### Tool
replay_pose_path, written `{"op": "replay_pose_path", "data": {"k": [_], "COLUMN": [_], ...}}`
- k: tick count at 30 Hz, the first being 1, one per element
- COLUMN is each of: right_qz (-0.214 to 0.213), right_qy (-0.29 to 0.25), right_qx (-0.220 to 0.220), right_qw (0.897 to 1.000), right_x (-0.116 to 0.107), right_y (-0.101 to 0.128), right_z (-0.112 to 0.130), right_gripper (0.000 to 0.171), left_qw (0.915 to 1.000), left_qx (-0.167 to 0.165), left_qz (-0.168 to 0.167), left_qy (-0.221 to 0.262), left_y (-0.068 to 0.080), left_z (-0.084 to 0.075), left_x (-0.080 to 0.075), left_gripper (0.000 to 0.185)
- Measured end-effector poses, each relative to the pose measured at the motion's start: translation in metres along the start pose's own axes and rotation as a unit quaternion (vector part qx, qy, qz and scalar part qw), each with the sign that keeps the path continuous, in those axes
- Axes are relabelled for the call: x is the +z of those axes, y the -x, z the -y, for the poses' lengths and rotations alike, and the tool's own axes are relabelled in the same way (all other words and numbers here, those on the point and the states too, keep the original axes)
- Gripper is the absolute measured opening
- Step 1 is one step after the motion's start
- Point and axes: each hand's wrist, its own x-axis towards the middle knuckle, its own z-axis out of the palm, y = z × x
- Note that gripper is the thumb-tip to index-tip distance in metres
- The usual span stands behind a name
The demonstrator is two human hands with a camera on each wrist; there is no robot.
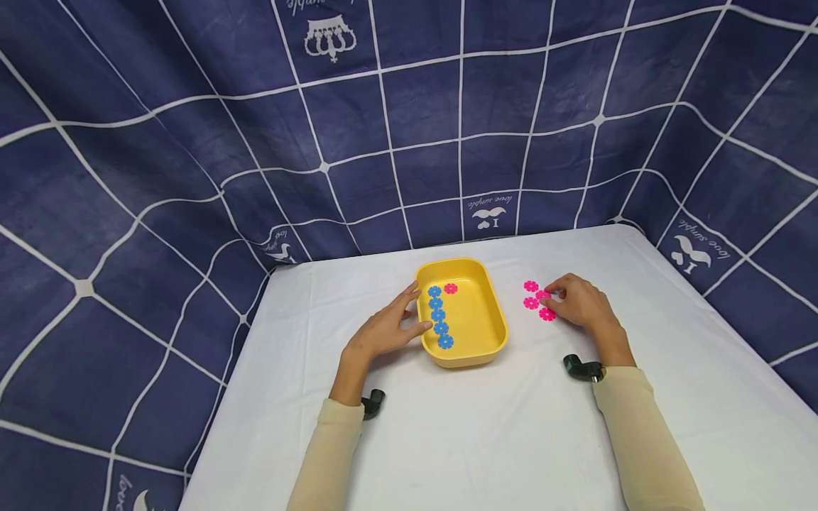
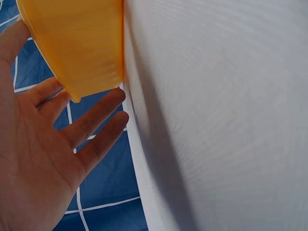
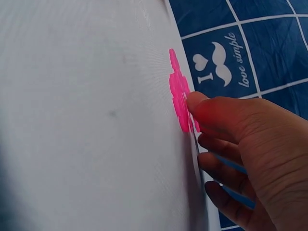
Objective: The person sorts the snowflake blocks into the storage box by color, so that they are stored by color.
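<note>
A yellow tray [image 1: 469, 360] stands on the white table. Along its left side lies a column of several blue flower-shaped pieces [image 1: 437, 315], with one pink flower-shaped piece [image 1: 450, 289] beside the top one. My left hand [image 1: 383, 330] rests at the tray's left rim, thumb tip over the edge; in the left wrist view its fingers [image 2: 96, 118] are spread and fairly straight. To the right of the tray, my right hand [image 1: 580, 304] pinches a pink flower-shaped piece [image 1: 542, 295] between thumb and index finger. Other loose pink pieces [image 1: 531, 303] surround it.
White cloth covers the table [image 1: 460, 440]. A dark blue curtain [image 1: 422, 142] with white grid lines hangs behind and at both sides. Each wrist wears a small black camera, such as the right camera [image 1: 583, 369].
</note>
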Motion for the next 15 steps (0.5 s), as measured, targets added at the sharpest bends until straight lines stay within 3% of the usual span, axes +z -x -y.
{"op": "replay_pose_path", "data": {"k": [15], "right_qz": [-0.002], "right_qy": [-0.010], "right_qx": [-0.002], "right_qw": [1.000], "right_x": [-0.025], "right_y": [0.004], "right_z": [0.012], "right_gripper": [0.043], "left_qw": [1.0000], "left_qx": [-0.001], "left_qz": [0.000], "left_qy": [-0.002], "left_y": [0.000], "left_z": [-0.001], "left_x": [-0.001], "left_gripper": [0.090]}}
